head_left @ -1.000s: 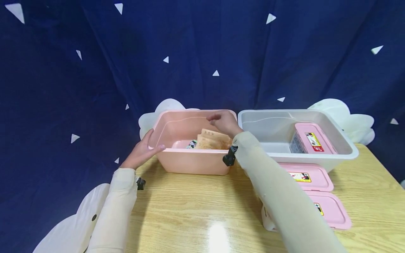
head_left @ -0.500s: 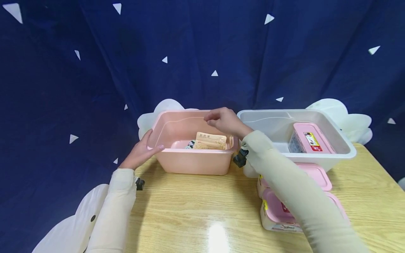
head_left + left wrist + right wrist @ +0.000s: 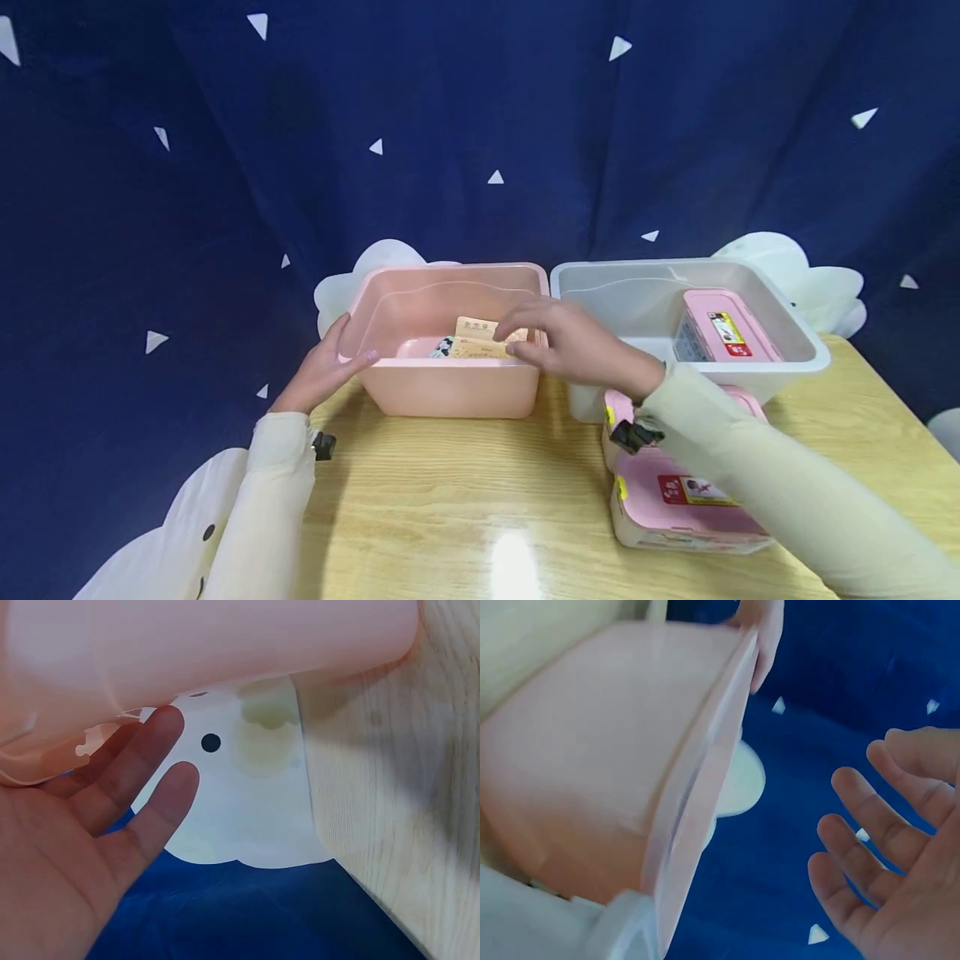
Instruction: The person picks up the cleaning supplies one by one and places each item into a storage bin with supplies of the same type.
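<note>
My left hand [image 3: 318, 371] rests against the left front corner of a pink bin [image 3: 453, 390], its fingers extended along the left side and its thumb by the front rim. In the left wrist view the fingers lie beside the bin's wall and do not curl round it. Over the bin's right front rim hovers my right hand [image 3: 573, 346], fingers loosely bent and nothing in them. Inside the bin lie a tan printed packet [image 3: 476, 346] and a small black, white and green patterned piece [image 3: 442, 347]. The front wall and right hand partly hide them.
A white bin [image 3: 600, 275] stands right of the pink one, with a pink-lidded box [image 3: 720, 325] inside. Two more pink-lidded boxes, the nearer box [image 3: 675, 508] partly under my right sleeve, sit on the wooden table [image 3: 420, 508]. A dark blue curtain [image 3: 420, 83] hangs behind.
My right hand has drawn back from over the bin's inside toward the front right, holding nothing. The packet lies flatter than a second ago. My left hand stays at the corner.
</note>
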`<state>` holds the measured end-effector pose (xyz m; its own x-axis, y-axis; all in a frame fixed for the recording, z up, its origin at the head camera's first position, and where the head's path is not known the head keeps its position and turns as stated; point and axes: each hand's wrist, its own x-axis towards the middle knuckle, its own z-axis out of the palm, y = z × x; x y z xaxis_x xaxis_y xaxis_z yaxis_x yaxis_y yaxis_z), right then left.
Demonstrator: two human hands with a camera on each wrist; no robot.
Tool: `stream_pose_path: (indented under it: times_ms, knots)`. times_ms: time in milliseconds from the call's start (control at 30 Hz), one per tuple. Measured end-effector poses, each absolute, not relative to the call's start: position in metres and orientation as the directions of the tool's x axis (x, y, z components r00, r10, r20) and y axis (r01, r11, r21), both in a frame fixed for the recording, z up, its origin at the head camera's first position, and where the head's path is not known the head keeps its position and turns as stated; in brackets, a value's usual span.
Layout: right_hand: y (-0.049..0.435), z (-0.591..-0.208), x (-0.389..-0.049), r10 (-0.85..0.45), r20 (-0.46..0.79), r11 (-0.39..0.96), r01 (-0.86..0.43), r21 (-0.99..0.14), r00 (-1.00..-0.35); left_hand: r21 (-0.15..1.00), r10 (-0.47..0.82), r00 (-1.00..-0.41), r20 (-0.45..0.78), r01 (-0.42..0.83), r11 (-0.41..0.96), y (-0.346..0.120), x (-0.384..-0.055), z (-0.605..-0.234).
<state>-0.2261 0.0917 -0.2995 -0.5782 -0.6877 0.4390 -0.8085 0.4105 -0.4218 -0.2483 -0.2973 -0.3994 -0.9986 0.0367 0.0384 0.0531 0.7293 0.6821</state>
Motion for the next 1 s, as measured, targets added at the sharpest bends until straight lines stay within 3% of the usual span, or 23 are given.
stream_pose_path:
  times_ms: [67,167,1000]
  knots:
    - [0.099,-0.303,-0.212,-0.704,0.470,0.383,-0.842,-0.380,-0.533,0.684,0.038,-0.998,0.043,0.057,0.727,-0.298,-0.248,-0.400]
    - [0.113,-0.309,-0.194,-0.710,0.476,0.379,-0.851,-0.362,-0.519,0.683,0.046,-0.998,0.049,0.067,0.727,-0.296,-0.248,-0.401]
    - [0.168,-0.326,-0.187,-0.605,0.511,0.477,-0.792,-0.381,-0.610,0.648,0.066,-0.996,0.055,0.086,0.757,-0.299,-0.248,-0.395]
